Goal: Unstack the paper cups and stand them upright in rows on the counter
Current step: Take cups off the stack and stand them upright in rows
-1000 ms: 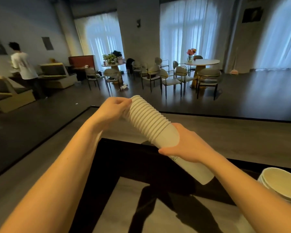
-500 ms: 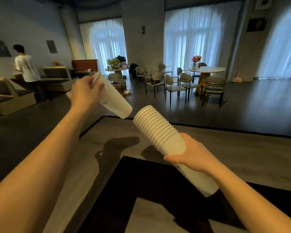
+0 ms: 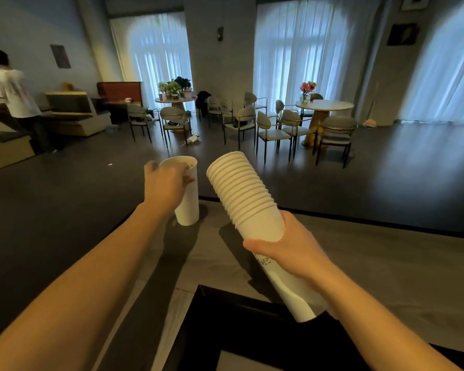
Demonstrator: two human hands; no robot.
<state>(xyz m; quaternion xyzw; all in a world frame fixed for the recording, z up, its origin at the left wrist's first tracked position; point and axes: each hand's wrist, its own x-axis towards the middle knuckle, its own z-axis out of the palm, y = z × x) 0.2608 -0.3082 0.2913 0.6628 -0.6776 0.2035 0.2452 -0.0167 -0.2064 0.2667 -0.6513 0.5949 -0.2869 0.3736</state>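
My left hand (image 3: 166, 184) grips a single white paper cup (image 3: 188, 202) near its rim, upright, with its base at or just above the far left corner of the grey counter (image 3: 373, 263). My right hand (image 3: 289, 250) holds a tilted stack of several white paper cups (image 3: 245, 194) around its lower part, open rims pointing up and away to the left. The stack hangs over the counter, to the right of the single cup and apart from it.
A black recessed panel (image 3: 252, 330) lies in the counter close to me. Beyond the counter's far edge is a dark floor with round tables and chairs (image 3: 273, 127). A person (image 3: 14, 97) stands far left by benches.
My left hand pulled one cup off the stack's top, swung it out to the left, then turned it upright and lowered it to the counter's far left corner. The right hand kept hold of the stack.
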